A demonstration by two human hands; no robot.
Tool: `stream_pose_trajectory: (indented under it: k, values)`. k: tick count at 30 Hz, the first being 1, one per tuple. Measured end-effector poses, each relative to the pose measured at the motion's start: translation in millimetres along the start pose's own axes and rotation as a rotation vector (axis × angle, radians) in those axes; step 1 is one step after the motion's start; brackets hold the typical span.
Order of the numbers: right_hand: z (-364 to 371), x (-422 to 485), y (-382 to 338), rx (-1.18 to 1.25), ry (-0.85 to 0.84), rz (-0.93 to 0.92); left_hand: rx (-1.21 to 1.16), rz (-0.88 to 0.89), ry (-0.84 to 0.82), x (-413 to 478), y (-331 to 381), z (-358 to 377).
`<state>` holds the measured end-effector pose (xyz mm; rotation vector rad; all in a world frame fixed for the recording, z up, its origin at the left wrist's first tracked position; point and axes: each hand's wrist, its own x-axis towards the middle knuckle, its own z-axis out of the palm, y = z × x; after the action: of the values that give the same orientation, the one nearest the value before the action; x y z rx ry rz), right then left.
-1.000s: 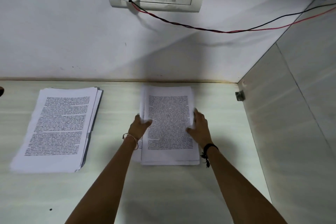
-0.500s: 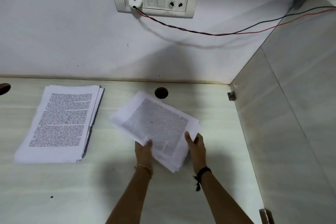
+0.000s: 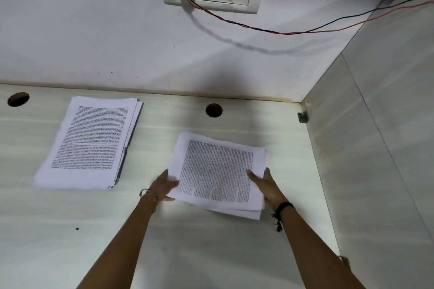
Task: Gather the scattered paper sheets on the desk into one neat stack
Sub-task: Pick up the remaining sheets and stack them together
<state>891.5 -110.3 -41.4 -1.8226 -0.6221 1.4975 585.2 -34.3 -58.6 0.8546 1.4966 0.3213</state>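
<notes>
Head view. Reference point: middle cable hole [image 3: 213,110] in the tabletop [image 3: 211,253]. On the near side of the hole, slightly right, is the printed paper sheaf [image 3: 218,171], turned askew, with lower sheets jutting out at its near right corner. Its left edge is grasped by the left hand [image 3: 162,186], blurred; its right edge by the right hand [image 3: 267,186], thumb on top. Lifted or resting: cannot tell. Left of the hole, well apart from the sheaf, the second paper stack [image 3: 91,141] lies flat.

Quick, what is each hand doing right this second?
Left hand: holds the left edge of the paper stack.
Right hand: holds the right edge of the same stack.
</notes>
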Motion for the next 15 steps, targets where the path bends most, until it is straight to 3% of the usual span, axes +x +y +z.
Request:
stream_pose_trajectory:
  k: [4,7,11,13,15]
  values:
    - [7.6,2.6,-4.6,-0.082,0.183,-0.002,-0.051,0.001,0.052,8.9,-8.3,-17.8]
    - [18.3,-5.7,-6.8,0.008,0.062,-0.002,-0.072,0.063,0.055,0.7,-19.9,-8.4]
    - [21.2,-7.8,-5.7,0.601,-0.002,-0.065,-0.380,0.142,0.229,-16.3,-31.1,29.0]
    - [28.5,-8.2,0.2,0.632,0.009,-0.068,-0.565,0.141,0.203,-31.0,-31.6,57.6]
    - [44.3,-8.7,9.0,0.446,-0.047,-0.075,-0.523,0.126,0.068,-50.8,-31.5,87.7]
